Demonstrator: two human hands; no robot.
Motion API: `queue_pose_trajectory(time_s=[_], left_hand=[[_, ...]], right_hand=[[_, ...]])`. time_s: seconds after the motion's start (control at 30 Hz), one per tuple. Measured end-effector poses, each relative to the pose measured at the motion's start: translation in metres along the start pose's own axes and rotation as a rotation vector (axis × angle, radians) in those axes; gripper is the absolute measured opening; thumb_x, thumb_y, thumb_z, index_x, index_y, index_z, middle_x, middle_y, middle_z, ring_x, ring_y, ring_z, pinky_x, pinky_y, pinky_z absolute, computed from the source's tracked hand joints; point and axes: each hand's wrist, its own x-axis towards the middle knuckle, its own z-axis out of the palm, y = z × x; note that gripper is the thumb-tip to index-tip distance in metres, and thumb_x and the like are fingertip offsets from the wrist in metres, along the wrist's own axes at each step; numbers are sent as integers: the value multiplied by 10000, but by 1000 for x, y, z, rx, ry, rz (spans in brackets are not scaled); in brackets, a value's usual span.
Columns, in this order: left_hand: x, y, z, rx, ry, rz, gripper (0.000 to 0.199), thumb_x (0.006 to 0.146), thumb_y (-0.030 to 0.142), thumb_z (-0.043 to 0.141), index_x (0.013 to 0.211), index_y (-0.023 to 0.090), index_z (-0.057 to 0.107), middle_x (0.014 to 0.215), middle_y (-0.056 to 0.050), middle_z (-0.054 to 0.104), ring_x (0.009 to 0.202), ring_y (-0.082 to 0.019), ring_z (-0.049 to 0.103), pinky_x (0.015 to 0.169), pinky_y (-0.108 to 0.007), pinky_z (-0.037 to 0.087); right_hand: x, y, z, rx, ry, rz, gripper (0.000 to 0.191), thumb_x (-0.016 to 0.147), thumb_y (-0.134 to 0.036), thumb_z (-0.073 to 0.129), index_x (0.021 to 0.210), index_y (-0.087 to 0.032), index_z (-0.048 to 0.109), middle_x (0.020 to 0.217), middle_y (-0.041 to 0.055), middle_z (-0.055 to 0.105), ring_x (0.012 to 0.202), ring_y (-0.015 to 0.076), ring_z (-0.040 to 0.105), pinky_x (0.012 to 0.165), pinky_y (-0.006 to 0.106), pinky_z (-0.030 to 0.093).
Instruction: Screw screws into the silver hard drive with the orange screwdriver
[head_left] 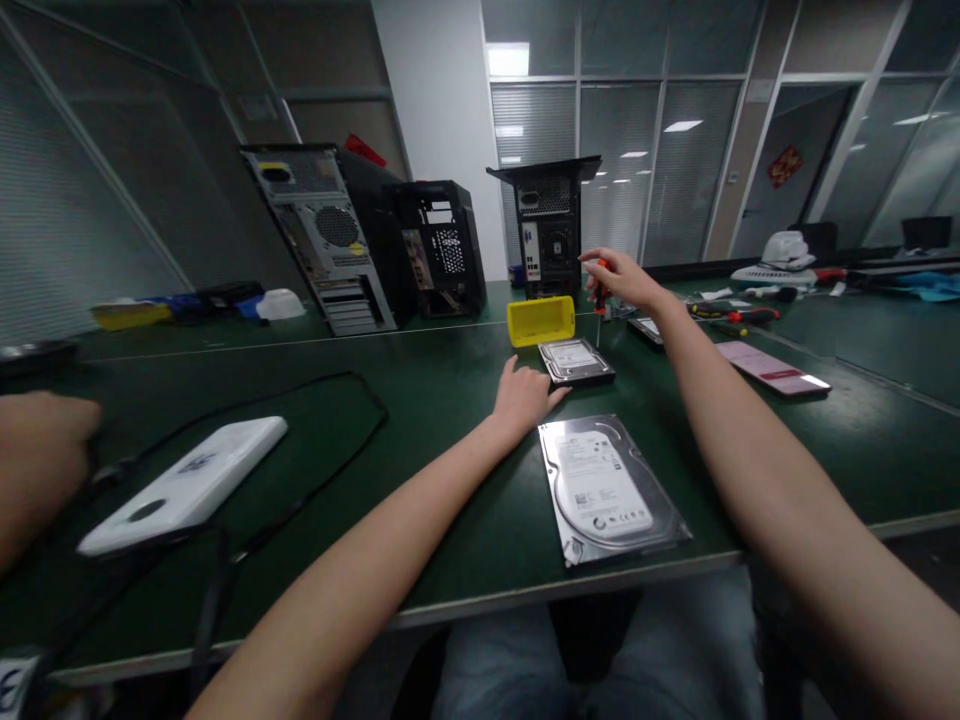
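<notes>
A screwdriver [601, 288] with an orange-red and black handle stands nearly upright in my right hand [621, 278], its fingers closed around the handle. Its thin shaft points down at the right back edge of a hard drive [576, 358]; I cannot tell whether the tip touches a screw. My left hand [523, 393] lies at that drive's left front corner, thumb and a finger stretched apart, the other fingers partly curled. Nearer to me, a second hard drive [600, 485] with a white label lies flat near the table edge. Just behind the first drive is a yellow open container [541, 322].
Computer cases [330, 240] stand at the back. On the left lie a white power bank [187, 485], a black cable [360, 385] and another person's blurred hand [45, 465]. To the right are a phone [774, 367] and several tools [739, 313].
</notes>
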Motion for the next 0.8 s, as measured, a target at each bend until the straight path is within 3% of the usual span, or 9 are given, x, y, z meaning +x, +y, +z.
queue_pose_trajectory(time_s=[0.33,0.53,0.67,0.8], left_hand=[[2,2,-1,7,-15,1,582,943,558,367,883,116,741,866,-137,737,835,-229,666,1048,-447,291],[2,2,-2,7,-27,1,564,942,548,381,886,116,739,878,-136,737,849,-230,669,1044,-438,300],[1,2,-3,0,-27,-2,558,937,551,392,881,117,739,880,-137,737,849,-232,668,1034,-441,310],[1,3,-3,-10,-41,-9,597,951,557,345,894,107,733,901,-152,735,871,-240,669,1004,-430,344]], right_hand=[[1,3,1,-3,49,29,433,919,-395,464,1310,-211,499,807,20,648,643,137,624,666,261,498],[-3,15,-5,-59,158,7,340,904,-357,496,1220,-233,517,734,-3,625,635,147,620,679,275,496],[-2,19,-6,-89,209,24,212,906,-390,493,1019,-219,546,671,-4,605,627,160,619,691,291,499],[-2,19,-7,-51,201,52,226,925,-438,448,893,-220,497,657,6,599,595,162,617,624,286,495]])
